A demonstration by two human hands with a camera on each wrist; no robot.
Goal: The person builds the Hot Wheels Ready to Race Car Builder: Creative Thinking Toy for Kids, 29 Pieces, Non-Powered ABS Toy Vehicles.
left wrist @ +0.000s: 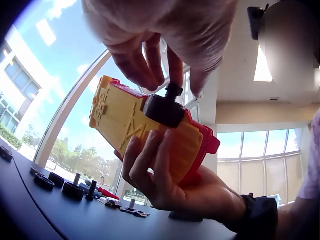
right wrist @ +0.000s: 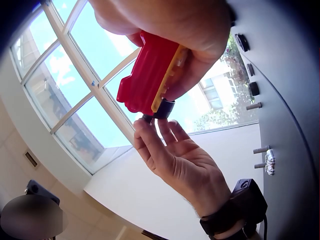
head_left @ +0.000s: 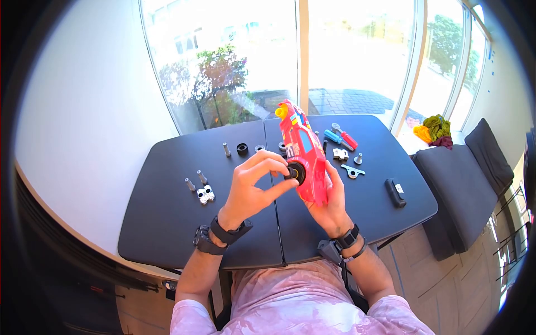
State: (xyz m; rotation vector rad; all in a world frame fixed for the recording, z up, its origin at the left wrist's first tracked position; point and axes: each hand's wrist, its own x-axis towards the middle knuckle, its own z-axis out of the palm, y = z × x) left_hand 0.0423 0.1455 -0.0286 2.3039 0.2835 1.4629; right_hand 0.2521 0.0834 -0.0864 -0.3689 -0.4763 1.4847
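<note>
A red toy car body (head_left: 304,146) with a yellow underside (left wrist: 117,110) is raised above the table, its nose tilted up and away. My right hand (head_left: 330,205) grips it from the right side, fingers spread along the yellow base in the left wrist view. At the car's left side sits a black wheel (left wrist: 161,110), and a ridged black peg (left wrist: 173,91) sticks out of its centre. Thumb and fingertips of my left hand (head_left: 255,180) pinch this peg. Seen from the right wrist, the left fingertips meet beneath the wheel (right wrist: 164,108).
On the dark table (head_left: 162,223) lie grey bolts (head_left: 226,149), a black tyre (head_left: 242,149), silver engine-like pieces (head_left: 205,194), a grey bracket (head_left: 353,172), screwdrivers with blue and red handles (head_left: 348,140) and a black case (head_left: 395,193). A dark chair (head_left: 460,190) stands at the right.
</note>
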